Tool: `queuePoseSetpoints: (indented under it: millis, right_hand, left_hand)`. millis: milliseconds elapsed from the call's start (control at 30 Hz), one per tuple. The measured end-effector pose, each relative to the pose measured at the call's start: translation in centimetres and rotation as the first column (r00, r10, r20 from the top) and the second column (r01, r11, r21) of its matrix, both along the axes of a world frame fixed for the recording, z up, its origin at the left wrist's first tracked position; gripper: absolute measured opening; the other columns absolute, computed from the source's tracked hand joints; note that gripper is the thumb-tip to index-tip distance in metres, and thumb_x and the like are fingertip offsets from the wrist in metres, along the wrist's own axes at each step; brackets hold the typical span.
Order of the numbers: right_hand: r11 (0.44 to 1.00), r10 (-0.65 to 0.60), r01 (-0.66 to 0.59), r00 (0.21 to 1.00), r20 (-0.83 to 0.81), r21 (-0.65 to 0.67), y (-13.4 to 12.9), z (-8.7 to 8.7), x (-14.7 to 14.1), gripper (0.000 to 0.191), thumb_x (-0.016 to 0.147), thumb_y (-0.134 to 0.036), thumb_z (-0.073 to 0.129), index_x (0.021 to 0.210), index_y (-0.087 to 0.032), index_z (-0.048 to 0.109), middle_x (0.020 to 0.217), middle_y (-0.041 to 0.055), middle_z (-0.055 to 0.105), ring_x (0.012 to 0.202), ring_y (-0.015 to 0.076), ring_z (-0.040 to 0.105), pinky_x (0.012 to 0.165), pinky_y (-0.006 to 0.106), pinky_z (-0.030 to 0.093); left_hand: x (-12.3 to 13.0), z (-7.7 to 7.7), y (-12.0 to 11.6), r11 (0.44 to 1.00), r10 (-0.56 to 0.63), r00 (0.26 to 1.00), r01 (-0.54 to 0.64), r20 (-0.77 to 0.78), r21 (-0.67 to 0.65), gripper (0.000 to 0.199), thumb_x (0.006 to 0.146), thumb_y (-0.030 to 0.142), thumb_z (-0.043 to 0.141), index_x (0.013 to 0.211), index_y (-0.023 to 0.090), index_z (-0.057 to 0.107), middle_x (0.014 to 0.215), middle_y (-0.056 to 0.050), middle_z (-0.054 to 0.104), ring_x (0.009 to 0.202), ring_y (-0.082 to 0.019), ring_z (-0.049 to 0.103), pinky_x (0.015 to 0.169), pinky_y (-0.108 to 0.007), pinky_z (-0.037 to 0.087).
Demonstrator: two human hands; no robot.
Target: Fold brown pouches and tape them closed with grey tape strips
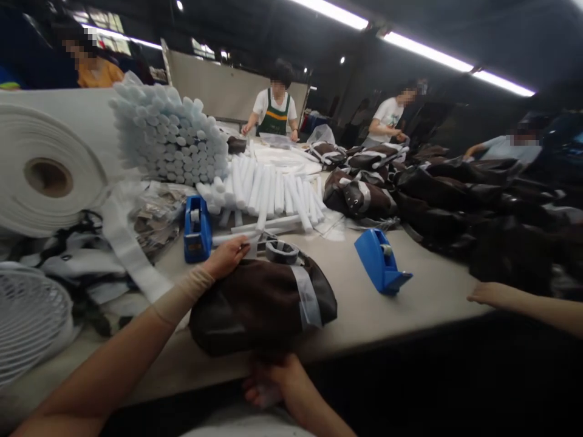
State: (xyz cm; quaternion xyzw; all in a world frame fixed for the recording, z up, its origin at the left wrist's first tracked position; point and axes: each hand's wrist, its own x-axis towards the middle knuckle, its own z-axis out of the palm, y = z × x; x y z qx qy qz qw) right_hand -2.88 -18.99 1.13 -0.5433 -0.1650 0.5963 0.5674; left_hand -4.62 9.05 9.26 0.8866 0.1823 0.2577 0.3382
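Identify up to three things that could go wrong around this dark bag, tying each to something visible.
The dark bag lies near the front edge of the table, so a tug might pull it off.
The blue tape dispenser right of the bag might be knocked if the bag swings.
Loose white tubes lie beyond the left hand; a bump might scatter them.

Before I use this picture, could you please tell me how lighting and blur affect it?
Head view: ceiling lights glare against a dark background; also head view: dark bags on the right sink into shadow, and the right hand looks dim and soft.
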Motion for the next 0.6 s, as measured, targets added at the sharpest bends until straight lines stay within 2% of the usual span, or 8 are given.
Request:
queuePoseSetpoints:
  millis: [100, 200, 300, 433, 500, 600]
  right_hand:
    - [0.996, -0.082, 0.082, 0.996, 0.022, -0.04, -1.1, -0.2, -0.5, 0.053, 0.066, -0.05, 0.079, 0.088, -0.006, 0.063, 0.07, 0.0125, 0.07, 0.056, 0.0186, 0.066, 0.052, 0.026, 0.047]
    - [0.999, -0.046, 0.048, 0.995, 0.093, -0.025, -1.7, 0.2, -0.7, 0.052, 0.066, -0.056, 0.076, 0.082, -0.008, 0.063, 0.069, 0.0124, 0.07, 0.054, 0.018, 0.066, 0.051, 0.025, 0.045]
    - [1.0, 0.007, -0.005, 0.981, 0.192, -0.007, -1.9, 0.8, -0.6, 0.046, 0.071, -0.055, 0.073, 0.077, -0.011, 0.06, 0.072, 0.0116, 0.071, 0.056, 0.0176, 0.067, 0.055, 0.026, 0.048]
    - [0.997, 0.067, -0.078, 0.932, 0.356, 0.017, -1.1, 1.8, -0.2, 0.031, 0.081, -0.042, 0.064, 0.075, -0.012, 0.06, 0.074, 0.0111, 0.073, 0.061, 0.0193, 0.069, 0.057, 0.027, 0.049]
    - [0.986, 0.143, -0.167, 0.864, 0.483, 0.007, -0.6, 2.2, 0.2, 0.023, 0.084, -0.033, 0.057, 0.075, -0.013, 0.063, 0.074, 0.0093, 0.073, 0.062, 0.0189, 0.069, 0.058, 0.026, 0.049]
    - [0.96, 0.234, -0.273, 0.643, 0.729, -0.068, 0.0, 2.8, 0.7, 0.022, 0.086, -0.025, 0.054, 0.072, -0.015, 0.067, 0.069, 0.0051, 0.072, 0.063, 0.0177, 0.069, 0.063, 0.025, 0.048]
  left_hand:
    - [-0.1, 0.4, 0.9, 0.995, -0.019, 0.999, 0.024, -0.048, 0.098, 0.021, 0.088, 0.034, 0.054, 0.092, 0.017, 0.065, 0.1, -0.008, 0.063, 0.09, -0.022, 0.059, 0.087, -0.031, 0.041]
    - [-0.9, 1.4, 0.4, 0.948, -0.042, 0.996, 0.064, -0.078, 0.313, 0.021, 0.089, 0.029, 0.053, 0.091, 0.015, 0.069, 0.109, -0.009, 0.064, 0.093, -0.021, 0.061, 0.086, -0.03, 0.043]
    - [-2.0, 2.3, -2.1, 0.877, -0.024, 0.986, 0.101, -0.167, 0.47, 0.02, 0.088, 0.021, 0.052, 0.095, 0.014, 0.07, 0.114, -0.01, 0.066, 0.093, -0.022, 0.064, 0.081, -0.029, 0.046]
    - [-3.3, 2.5, -6.8, 0.762, 0.128, 0.946, 0.099, -0.299, 0.64, 0.023, 0.092, 0.014, 0.045, 0.096, 0.013, 0.068, 0.103, -0.011, 0.07, 0.085, -0.022, 0.067, 0.068, -0.029, 0.05]
    - [-3.8, 2.0, -8.4, 0.695, 0.172, 0.943, 0.09, -0.286, 0.713, 0.024, 0.092, 0.01, 0.044, 0.095, 0.012, 0.067, 0.099, -0.011, 0.071, 0.083, -0.023, 0.068, 0.067, -0.03, 0.052]
    - [-4.2, 0.1, -8.8, 0.566, 0.095, 0.984, 0.069, -0.148, 0.821, 0.026, 0.092, 0.008, 0.044, 0.102, 0.011, 0.068, 0.112, -0.013, 0.07, 0.097, -0.025, 0.068, 0.078, -0.035, 0.056]
